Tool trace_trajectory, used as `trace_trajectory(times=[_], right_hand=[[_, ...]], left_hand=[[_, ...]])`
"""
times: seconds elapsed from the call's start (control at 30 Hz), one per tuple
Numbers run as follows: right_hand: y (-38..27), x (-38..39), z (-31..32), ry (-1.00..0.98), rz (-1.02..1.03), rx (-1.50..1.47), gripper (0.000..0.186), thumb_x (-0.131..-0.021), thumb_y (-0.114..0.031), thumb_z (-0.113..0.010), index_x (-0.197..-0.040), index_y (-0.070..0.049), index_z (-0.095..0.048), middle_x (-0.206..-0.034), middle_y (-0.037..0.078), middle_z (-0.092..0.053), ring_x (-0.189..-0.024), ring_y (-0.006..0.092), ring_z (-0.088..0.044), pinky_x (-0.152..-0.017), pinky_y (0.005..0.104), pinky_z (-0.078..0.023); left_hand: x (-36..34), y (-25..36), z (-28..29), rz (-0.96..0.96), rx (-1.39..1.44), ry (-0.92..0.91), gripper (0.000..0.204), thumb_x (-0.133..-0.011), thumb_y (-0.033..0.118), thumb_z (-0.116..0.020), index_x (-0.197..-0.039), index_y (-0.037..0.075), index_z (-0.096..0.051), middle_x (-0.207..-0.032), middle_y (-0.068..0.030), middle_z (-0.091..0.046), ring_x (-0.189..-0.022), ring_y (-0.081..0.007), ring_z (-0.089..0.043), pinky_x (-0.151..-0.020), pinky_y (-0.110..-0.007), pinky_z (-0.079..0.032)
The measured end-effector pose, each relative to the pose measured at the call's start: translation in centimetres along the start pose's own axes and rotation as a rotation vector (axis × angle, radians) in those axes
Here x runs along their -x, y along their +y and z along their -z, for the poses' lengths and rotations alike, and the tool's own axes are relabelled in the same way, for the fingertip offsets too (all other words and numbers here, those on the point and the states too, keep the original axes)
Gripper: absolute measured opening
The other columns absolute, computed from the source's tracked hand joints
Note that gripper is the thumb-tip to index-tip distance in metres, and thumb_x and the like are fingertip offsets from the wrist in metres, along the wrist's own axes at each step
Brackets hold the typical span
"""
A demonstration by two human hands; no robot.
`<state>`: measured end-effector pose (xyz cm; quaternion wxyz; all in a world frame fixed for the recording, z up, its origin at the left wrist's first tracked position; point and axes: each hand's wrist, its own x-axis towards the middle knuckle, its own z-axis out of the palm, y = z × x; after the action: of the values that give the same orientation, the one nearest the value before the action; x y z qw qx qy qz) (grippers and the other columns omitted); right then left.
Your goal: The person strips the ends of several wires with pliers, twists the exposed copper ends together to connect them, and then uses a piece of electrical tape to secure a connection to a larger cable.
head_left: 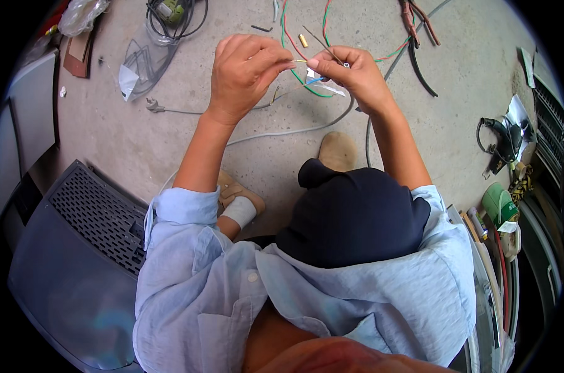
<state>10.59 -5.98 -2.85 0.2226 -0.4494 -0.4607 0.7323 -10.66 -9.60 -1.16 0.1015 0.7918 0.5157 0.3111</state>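
Observation:
My left hand (245,74) is closed in a pinch, its fingertips at the end of a thin yellowish wire (300,61). My right hand (356,78) faces it and grips the same wire between thumb and forefinger. A blue wire (315,80) comes out below the right fingers, and a thin dark strand or rod (319,37) slants up from them. A grey cable (294,130) curves from below the right hand across the floor to the left. Just beyond the hands lies a small yellow cylinder (303,40). Green wire (316,94) and red wire (287,31) loop near the fingertips.
A grey plug (154,105) with its lead lies left. Further off are a bagged coil of cable (148,68) and a short black hex key (261,28). A dark perforated panel (77,248) stands lower left; a black tool (506,140) and green container (498,202) are right.

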Motion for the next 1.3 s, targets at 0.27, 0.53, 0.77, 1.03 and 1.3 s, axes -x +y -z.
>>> trace_trajectory(times=[0.27, 0.53, 0.77, 1.03, 1.3], right_hand=[[0.0, 0.0, 0.0, -0.018, -0.005, 0.028, 0.029, -0.077, -0.027, -0.072, -0.085, 0.001, -0.067, -0.074, 0.002, -0.062, -0.07, 0.0078, -0.056, -0.065, 0.0218, -0.043], [-0.2, 0.1, -0.2, -0.02, 0.005, 0.016, 0.027, -0.077, -0.026, -0.073, -0.083, 0.0, -0.066, -0.07, 0.001, -0.06, -0.069, 0.0069, -0.055, -0.063, 0.0215, -0.042], [0.2, 0.0, -0.3, -0.013, 0.075, 0.042, 0.026, -0.077, -0.025, -0.073, -0.082, -0.001, -0.066, -0.069, 0.0, -0.06, -0.068, 0.0066, -0.055, -0.063, 0.0216, -0.043], [0.2, 0.2, -0.3, 0.041, 0.087, 0.098, 0.025, -0.078, -0.024, -0.072, -0.084, 0.0, -0.068, -0.071, 0.001, -0.062, -0.068, 0.0072, -0.056, -0.063, 0.0217, -0.044], [-0.2, 0.4, 0.2, 0.019, 0.074, 0.03, 0.027, -0.078, -0.025, -0.072, -0.086, 0.0, -0.068, -0.073, 0.003, -0.063, -0.069, 0.009, -0.058, -0.065, 0.0226, -0.046]], left_hand=[[-0.3, 0.0, 0.5, -0.088, -0.103, 0.013, 0.009, -0.07, 0.018, -0.072, -0.076, 0.019, -0.066, -0.081, 0.0084, -0.062, -0.082, -0.0131, -0.055, -0.083, -0.033, -0.035], [-0.1, 0.4, 0.3, -0.023, -0.029, -0.054, 0.006, -0.079, 0.018, -0.066, -0.08, 0.014, -0.063, -0.079, 0.0048, -0.061, -0.083, -0.0156, -0.052, -0.084, -0.033, -0.032], [0.7, 1.1, -1.3, 0.43, 0.37, -0.132, 0.026, -0.091, 0.026, -0.053, -0.071, 0.009, -0.055, -0.068, -0.0021, -0.054, -0.073, -0.0177, -0.052, -0.072, -0.031, -0.035], [1.6, 0.3, -1.7, 1.116, 1.115, -0.325, 0.04, -0.092, 0.044, -0.05, -0.087, 0.006, -0.059, -0.083, -0.0003, -0.059, -0.075, -0.0084, -0.048, -0.074, -0.023, -0.037], [0.9, 0.3, -0.9, 0.129, 0.1, -0.011, 0.017, -0.072, 0.017, -0.074, -0.088, 0.016, -0.068, -0.087, 0.0026, -0.066, -0.081, -0.014, -0.058, -0.079, -0.028, -0.038]])
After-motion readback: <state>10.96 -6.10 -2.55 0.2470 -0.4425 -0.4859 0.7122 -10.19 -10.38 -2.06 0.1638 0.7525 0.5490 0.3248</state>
